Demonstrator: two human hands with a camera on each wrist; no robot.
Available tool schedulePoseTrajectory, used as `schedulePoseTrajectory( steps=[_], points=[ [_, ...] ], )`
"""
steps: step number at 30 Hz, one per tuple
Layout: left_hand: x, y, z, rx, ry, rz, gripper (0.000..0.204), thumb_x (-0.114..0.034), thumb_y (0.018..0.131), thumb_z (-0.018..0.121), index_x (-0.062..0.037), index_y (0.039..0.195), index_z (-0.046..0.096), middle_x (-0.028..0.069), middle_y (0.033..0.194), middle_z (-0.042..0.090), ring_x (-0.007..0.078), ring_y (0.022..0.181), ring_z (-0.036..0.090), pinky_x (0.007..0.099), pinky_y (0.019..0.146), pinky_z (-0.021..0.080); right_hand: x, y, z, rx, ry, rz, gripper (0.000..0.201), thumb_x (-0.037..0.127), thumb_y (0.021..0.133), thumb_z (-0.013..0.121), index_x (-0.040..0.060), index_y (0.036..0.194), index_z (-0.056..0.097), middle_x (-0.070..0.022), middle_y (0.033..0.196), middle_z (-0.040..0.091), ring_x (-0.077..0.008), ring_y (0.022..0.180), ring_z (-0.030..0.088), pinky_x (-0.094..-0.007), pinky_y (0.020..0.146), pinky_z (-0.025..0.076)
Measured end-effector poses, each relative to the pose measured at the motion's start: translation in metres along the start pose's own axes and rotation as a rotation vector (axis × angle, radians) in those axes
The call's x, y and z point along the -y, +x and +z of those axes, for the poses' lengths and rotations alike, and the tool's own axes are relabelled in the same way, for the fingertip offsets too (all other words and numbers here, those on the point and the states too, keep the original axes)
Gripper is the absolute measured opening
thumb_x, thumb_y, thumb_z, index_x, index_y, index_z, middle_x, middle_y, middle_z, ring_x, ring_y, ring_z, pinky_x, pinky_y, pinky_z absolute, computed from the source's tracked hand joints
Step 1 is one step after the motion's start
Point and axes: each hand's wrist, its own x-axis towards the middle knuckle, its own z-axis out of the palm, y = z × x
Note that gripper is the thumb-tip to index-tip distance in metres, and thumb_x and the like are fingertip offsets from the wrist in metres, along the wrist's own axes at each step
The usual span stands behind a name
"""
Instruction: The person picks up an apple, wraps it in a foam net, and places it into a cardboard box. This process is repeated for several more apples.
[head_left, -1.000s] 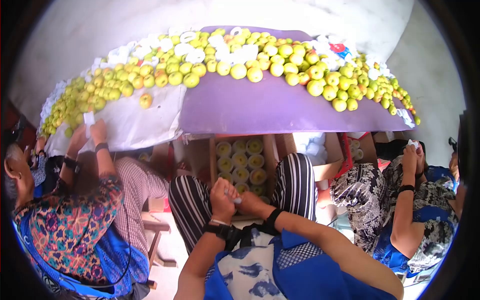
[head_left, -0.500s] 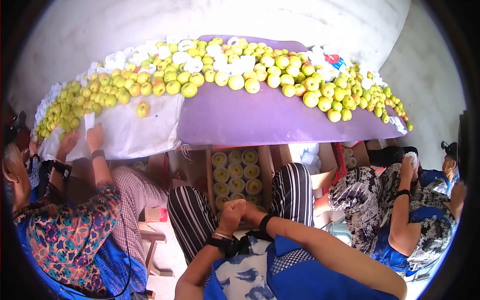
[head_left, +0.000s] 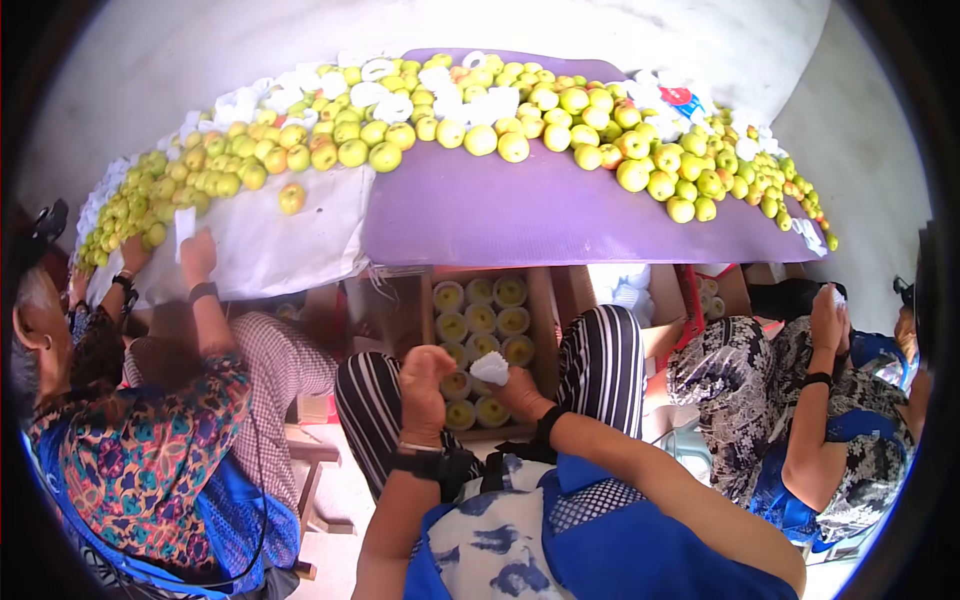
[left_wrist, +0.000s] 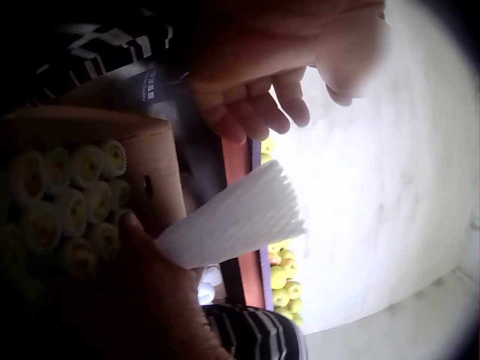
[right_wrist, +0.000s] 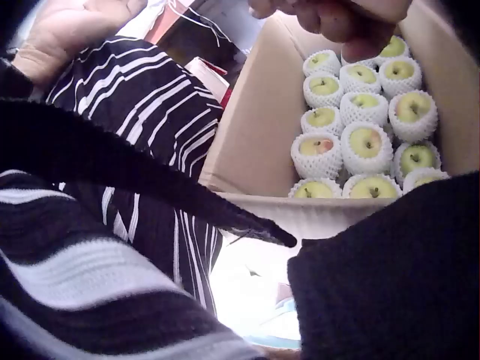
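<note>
Foam sleeve (head_left: 490, 368), one, white and netted, held by one end in the fingers of the right hand (head_left: 520, 397). Thumb and fingers seem to pinch it, though shadow hides much of that grip in the left wrist view. Its other end sticks out beyond those fingers, near the left hand (head_left: 424, 390) but apart from it. The left hand is released, its fingers loosely bent. Below, between two knees in striped trousers (head_left: 600, 365), one cardboard carton (right_wrist: 247, 135) shows about fifteen wrapped apples (right_wrist: 366, 141), some partly covered. Beyond, a bench (head_left: 470, 215) carries heaped loose apples (head_left: 512, 147), too many to count, and one lone apple (head_left: 291, 199) on white cloth (head_left: 300, 250). Someone sits on either side.
</note>
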Motion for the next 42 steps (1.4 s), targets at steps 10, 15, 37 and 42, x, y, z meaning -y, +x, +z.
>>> schedulePoseTrajectory(
  steps=[10, 15, 37, 42],
  points=[
    [0.005, -0.004, 0.011, 0.174, 0.396, -0.311, 0.012, -0.008, 0.079, 0.054, -0.0004, 0.088, 0.057, 0.0033, 0.08, 0.058, 0.0092, 0.07, 0.054, 0.0221, 0.066, 0.044, -0.01, 0.0, 0.003, 0.131, -0.163, -0.036, 0.021, 0.026, 0.072, 0.055, 0.0097, 0.083, 0.063, -0.0168, 0.078, 0.061, -0.0345, 0.074, 0.059, -0.0405, 0.065, 0.047],
    [0.003, -0.001, 0.007, 0.06, 0.278, -0.45, 0.01, -0.007, 0.074, 0.057, -0.0001, 0.081, 0.057, 0.002, 0.072, 0.057, 0.0077, 0.063, 0.052, 0.0212, 0.058, 0.042, -0.016, 0.006, 0.01, 0.204, -0.332, -0.047, 0.021, 0.026, 0.069, 0.061, 0.009, 0.081, 0.063, -0.0173, 0.078, 0.061, -0.0338, 0.075, 0.059, -0.0402, 0.067, 0.048],
    [0.032, 0.001, 0.006, -0.245, 0.182, -0.587, 0.013, -0.015, 0.083, 0.042, -0.0074, 0.081, 0.053, 0.0019, 0.074, 0.057, 0.0113, 0.061, 0.055, 0.0233, 0.049, 0.043, -0.004, 0.084, -0.26, -0.489, -0.266, -0.02, 0.045, 0.023, 0.066, 0.067, 0.0016, 0.103, 0.052, -0.0197, 0.102, 0.055, -0.0325, 0.095, 0.052, -0.0373, 0.082, 0.043],
    [0.041, 0.0, -0.008, 0.024, 0.611, -0.389, 0.01, -0.009, 0.077, 0.048, -0.0027, 0.079, 0.056, 0.0045, 0.078, 0.057, 0.0134, 0.069, 0.057, 0.0244, 0.056, 0.045, -0.02, 0.146, -0.316, -0.706, -0.596, -0.088, 0.057, 0.018, 0.065, 0.065, 0.0052, 0.115, 0.042, -0.0211, 0.107, 0.048, -0.0359, 0.098, 0.047, -0.0409, 0.081, 0.042]
  ],
)
